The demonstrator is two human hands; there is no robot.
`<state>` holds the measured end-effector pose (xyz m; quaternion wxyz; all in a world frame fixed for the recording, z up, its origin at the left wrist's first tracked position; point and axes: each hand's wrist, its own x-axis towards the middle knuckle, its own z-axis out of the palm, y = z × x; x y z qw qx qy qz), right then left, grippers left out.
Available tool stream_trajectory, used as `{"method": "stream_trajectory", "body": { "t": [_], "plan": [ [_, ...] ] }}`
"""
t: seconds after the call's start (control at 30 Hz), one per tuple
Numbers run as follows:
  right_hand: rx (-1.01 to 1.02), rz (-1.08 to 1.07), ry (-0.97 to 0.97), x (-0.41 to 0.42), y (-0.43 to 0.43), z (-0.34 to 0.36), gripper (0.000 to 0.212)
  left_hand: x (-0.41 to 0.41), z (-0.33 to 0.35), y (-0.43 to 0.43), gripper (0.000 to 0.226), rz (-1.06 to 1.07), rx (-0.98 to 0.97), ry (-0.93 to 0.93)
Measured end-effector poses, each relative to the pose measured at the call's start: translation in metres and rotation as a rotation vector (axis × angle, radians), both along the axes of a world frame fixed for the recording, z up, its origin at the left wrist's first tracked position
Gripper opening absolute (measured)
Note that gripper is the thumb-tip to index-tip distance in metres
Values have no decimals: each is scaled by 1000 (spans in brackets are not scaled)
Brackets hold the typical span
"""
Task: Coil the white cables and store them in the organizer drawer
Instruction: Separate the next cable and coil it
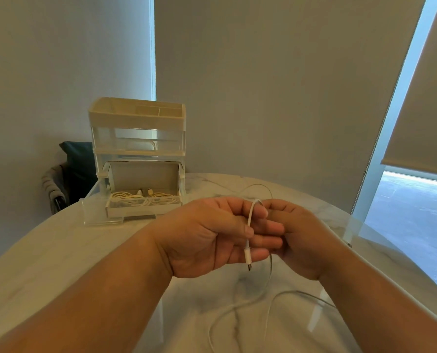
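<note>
1. A tall organizer (137,123) stands at the far left side of the round table (59,250)
2. Its top part is an open tray split into little sections
3. The clear drawer in the middle is pushed in, and something white and round sits inside it, but I cannot tell what it is
4. The bottom drawer (103,215) is pulled out toward the person
5. A small white box (143,174) sits in that drawer with its lid standing up
6. Coiled cables (143,198) lie inside the box, side by side
7. The front of the open drawer comes close to the table's left edge
8. There is bare table top between the drawer and the hands
9. The left hand (212,235) holds a white cable (249,220) above the middle of the table, with the thumb pressing it against the curled fingers
10. The plug end (248,258) hangs down just below that thumb
11. The right hand (301,238) touches the left one, and its curled fingers seem to pinch the cable near the top
12. The rest of the cable lies loose in big loops on the table, near the edge by the person
13. A dark chair (69,169) stands behind the table on the left
</note>
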<state>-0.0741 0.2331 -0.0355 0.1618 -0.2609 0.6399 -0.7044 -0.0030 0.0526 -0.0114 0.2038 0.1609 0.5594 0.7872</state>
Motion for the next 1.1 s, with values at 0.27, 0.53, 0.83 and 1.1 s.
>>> {"method": "stream_trajectory", "body": {
  "t": [0.27, 0.53, 0.83, 1.1],
  "plan": [
    [-161, -190, 40, -5, 0, 0, 12, 1, 3, 5, 38, 63, 24, -39],
    [-79, -363, 245, -1, -4, -3, 20, 2, 2, 9, 47, 75, -15, -28],
    [46, -535, 462, 2, 0, 1, 7, -3, -1, 12, 31, 166, -111, -48],
    [111, -564, 577, 0, 9, 9, 6, 0, -2, 13, 29, 177, -203, -30]
  ]
}}
